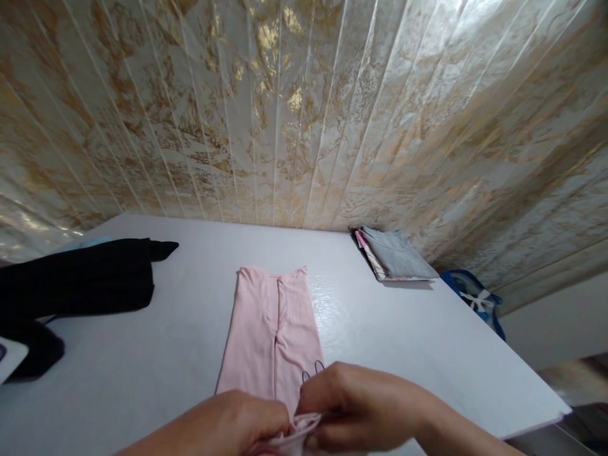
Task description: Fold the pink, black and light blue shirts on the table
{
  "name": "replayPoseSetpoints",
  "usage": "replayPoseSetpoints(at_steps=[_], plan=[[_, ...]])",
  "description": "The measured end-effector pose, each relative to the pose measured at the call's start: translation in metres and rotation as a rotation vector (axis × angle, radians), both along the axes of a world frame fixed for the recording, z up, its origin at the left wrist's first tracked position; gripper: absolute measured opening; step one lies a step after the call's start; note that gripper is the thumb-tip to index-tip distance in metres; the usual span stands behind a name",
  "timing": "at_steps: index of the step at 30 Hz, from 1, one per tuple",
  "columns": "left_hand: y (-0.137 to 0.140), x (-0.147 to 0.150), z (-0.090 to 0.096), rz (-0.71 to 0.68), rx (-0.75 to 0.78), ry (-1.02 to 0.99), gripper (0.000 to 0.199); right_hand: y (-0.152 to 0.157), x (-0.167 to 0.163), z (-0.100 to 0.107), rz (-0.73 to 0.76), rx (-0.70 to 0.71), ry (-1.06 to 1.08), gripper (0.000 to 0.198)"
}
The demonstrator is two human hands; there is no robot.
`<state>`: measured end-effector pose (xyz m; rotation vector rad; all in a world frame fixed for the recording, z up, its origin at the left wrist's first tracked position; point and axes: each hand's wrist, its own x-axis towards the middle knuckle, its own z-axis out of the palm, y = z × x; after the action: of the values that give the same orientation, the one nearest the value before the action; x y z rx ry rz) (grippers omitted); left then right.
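Note:
A pale pink garment (270, 316) with a placket-like seam down its middle lies flat on the table in front of me. Dark looped lines show on its fabric beside my right hand. At the near end, my left hand (237, 418) grips a bunched edge of it, fingers curled and partly hidden. My right hand (354, 405) pinches the same pink cloth just to the right, its thumb under the fold. The two hands almost meet there. The cloth's nearest part runs out of the picture at the bottom.
On the white table (190, 354), black clothing (80, 278) lies at the left, near a white object (12, 358) at the edge of view. A stack of folded clothes (396, 253) sits back right. Beyond the right table edge is a blue bag (472, 294). Gold-patterned curtains (266, 126) hang behind.

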<state>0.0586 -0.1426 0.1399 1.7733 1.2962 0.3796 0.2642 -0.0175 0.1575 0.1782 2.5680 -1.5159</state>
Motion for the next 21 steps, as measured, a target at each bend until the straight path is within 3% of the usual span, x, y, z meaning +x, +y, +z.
replayPoseSetpoints(at_steps=[3,5,12,16,21], plan=[[0.022,-0.014,0.016,0.057,-0.092,-0.011,0.013,0.018,-0.013,-0.002,-0.052,0.02,-0.053,0.018],[0.042,-0.023,0.027,0.069,-0.073,0.05,0.013,0.032,-0.025,-0.003,-0.097,0.076,-0.064,0.024],[0.127,-0.059,0.052,0.079,0.252,0.391,0.01,0.105,-0.076,0.025,-0.233,0.341,0.008,0.015],[0.185,-0.081,0.03,0.245,0.281,0.471,0.005,0.151,-0.112,0.015,-0.331,0.497,-0.022,0.008],[0.217,-0.105,-0.025,0.396,0.237,0.435,0.025,0.18,-0.129,-0.046,-0.605,0.474,-0.046,0.025]])
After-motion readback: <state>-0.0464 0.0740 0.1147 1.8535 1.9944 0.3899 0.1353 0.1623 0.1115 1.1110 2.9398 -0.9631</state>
